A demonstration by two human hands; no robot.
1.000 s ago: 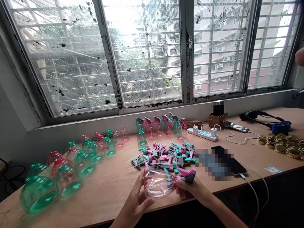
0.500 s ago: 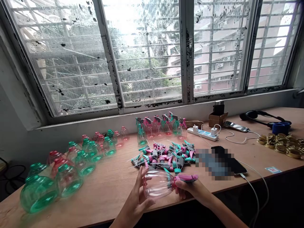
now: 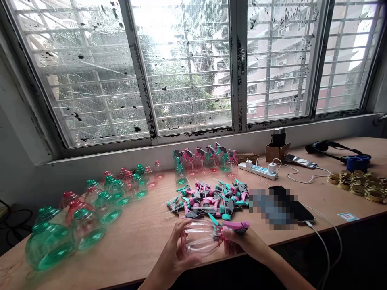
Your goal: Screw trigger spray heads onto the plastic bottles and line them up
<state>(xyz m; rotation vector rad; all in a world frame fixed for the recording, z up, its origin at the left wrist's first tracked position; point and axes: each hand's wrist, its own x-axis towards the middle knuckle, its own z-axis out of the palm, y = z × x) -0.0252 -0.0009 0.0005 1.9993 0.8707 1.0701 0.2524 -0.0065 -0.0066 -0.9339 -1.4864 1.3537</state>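
A clear pink spray bottle [image 3: 201, 238] lies sideways in the air above the table's front edge, its base to the left. My left hand [image 3: 178, 255] is wrapped round the base end of the bottle, with the thumb below. At the neck, my right hand [image 3: 238, 241] grips the pink and grey trigger sprayer [image 3: 237, 226], its thumb on the collar. Just behind the bottle lies a pile of loose trigger sprayers [image 3: 208, 199] in pink, teal and grey, with thin white tubes.
Green and pink bottles [image 3: 104, 205] without sprayers stand on the left. Several bottles with sprayers [image 3: 202, 161] stand below the window. To the right are a phone [image 3: 292, 207] on a cable, a power strip [image 3: 260, 170], headphones [image 3: 332, 149] and gold-coloured rings [image 3: 353, 183].
My left fingers have shifted and closed more around the bottle's base. The bottle and sprayer have turned slightly, while my right hand stays at the neck.
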